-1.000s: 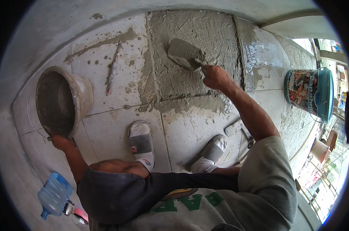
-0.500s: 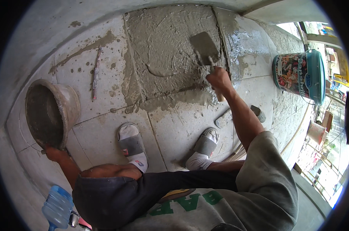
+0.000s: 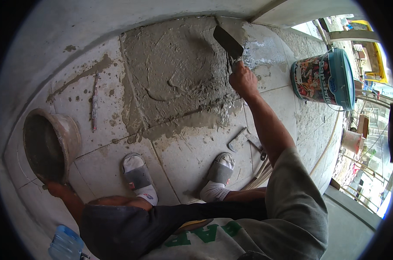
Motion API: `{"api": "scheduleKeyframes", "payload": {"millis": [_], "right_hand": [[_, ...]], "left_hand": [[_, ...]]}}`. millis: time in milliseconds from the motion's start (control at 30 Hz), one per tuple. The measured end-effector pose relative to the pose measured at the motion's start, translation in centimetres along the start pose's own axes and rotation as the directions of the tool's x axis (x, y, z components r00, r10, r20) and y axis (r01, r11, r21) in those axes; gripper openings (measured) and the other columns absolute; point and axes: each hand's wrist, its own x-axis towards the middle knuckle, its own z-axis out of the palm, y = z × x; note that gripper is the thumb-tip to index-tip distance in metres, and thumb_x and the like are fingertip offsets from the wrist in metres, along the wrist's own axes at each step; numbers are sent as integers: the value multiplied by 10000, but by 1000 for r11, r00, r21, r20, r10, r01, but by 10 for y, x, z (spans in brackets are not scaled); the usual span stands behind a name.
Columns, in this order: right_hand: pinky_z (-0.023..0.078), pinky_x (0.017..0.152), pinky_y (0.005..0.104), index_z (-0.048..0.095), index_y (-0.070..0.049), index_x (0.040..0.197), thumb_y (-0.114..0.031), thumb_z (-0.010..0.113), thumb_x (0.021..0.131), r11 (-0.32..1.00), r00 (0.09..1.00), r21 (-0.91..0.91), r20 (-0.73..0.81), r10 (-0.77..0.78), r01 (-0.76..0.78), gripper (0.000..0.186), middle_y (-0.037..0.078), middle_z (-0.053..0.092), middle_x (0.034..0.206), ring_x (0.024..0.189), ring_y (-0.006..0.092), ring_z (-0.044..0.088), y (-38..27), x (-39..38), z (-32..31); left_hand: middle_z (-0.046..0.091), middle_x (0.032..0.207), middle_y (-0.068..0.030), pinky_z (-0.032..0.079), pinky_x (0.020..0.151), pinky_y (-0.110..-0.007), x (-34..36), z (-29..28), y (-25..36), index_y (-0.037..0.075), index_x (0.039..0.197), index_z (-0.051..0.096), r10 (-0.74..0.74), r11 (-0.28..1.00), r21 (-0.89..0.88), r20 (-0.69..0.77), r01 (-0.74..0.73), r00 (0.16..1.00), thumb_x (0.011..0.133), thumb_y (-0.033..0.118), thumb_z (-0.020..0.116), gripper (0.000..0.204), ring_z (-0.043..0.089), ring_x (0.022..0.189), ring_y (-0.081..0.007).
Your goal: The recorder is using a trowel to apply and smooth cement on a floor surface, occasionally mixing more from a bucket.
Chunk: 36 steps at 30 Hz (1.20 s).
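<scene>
Two hands logged, both occupied.

Item 1: right hand [image 3: 243, 80], fist wrapped round the handle of a trowel [image 3: 227, 42]. From where I watch, the blade juts up and to the left of the knuckles, its long axis running diagonally toward the far wall, tip over the upper right edge of the wet mortar patch [image 3: 179, 73]. This hand is the nearer one to the mortar by far; the patch lies directly left of it.

Item 2: left hand [image 3: 57, 189], fingers clasped on the near rim of a mortar pan [image 3: 49, 143], which sits tipped on the tiles, well apart from the patch.

Item 3: feet in grey sandals [image 3: 138, 175], planted on tiled floor [image 3: 192, 151] just below the patch.

Item 4: painted bucket [image 3: 322, 78], right of the trowel arm. Blue water bottle [image 3: 65, 242] at lower left. Loose flat tool [image 3: 244, 138] on tiles near the right foot.

Change noted: half a second back the blade was closer in over the patch's right side; it now reaches farther up toward the wall. Left hand's grip on the pan unchanged.
</scene>
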Motion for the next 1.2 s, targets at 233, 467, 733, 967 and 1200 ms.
{"api": "scheduleKeyframes", "payload": {"millis": [233, 467, 733, 967, 1200], "right_hand": [[516, 857, 477, 513, -49, 1123, -130, 499, 881, 928, 988, -356, -68, -141, 108, 256, 238, 604, 1103, 1005, 423, 629, -39, 80, -28], [522, 894, 434, 611, -34, 1113, -144, 500, 884, 905, 991, -406, 92, -98, 128, 278, 240, 646, 1119, 1071, 329, 636, -75, 127, -32], [530, 888, 409, 696, -24, 1018, -152, 614, 786, 781, 918, -568, 395, -16, 258, 277, 185, 675, 1087, 1033, 313, 656, -81, 60, -60], [548, 834, 407, 593, 90, 1034, -105, 603, 736, 827, 896, -506, 445, 9, 243, 357, 233, 678, 982, 959, 341, 674, -12, -31, -46], [528, 805, 450, 562, 58, 977, -70, 553, 718, 907, 890, -389, 454, 39, 159, 289, 253, 665, 924, 903, 387, 663, 25, -123, -42]], "left_hand": [[641, 1031, -258, 480, 831, -450, -13, 2, -27, -24, 1097, 607, -38, 973, -231, -61, 23, 997, 962, 265, 401, 379, 615, 940, -412], [636, 1003, -248, 504, 786, -444, -15, 6, -51, 23, 1175, 575, 186, 976, -88, -159, -201, 970, 890, 180, 560, 326, 628, 937, -406], [644, 1028, -204, 512, 770, -445, -29, -64, 5, 21, 1166, 580, 159, 986, -25, -148, -165, 976, 763, 91, 699, 426, 642, 915, -390], [644, 1028, -207, 510, 782, -441, -30, -49, 10, 17, 1161, 582, 190, 973, -107, -128, -204, 973, 754, 99, 705, 433, 640, 923, -390], [644, 1028, -210, 508, 796, -436, -43, -40, 4, 13, 1156, 585, 183, 964, -173, -123, -203, 975, 743, 108, 712, 442, 638, 932, -390]]}}
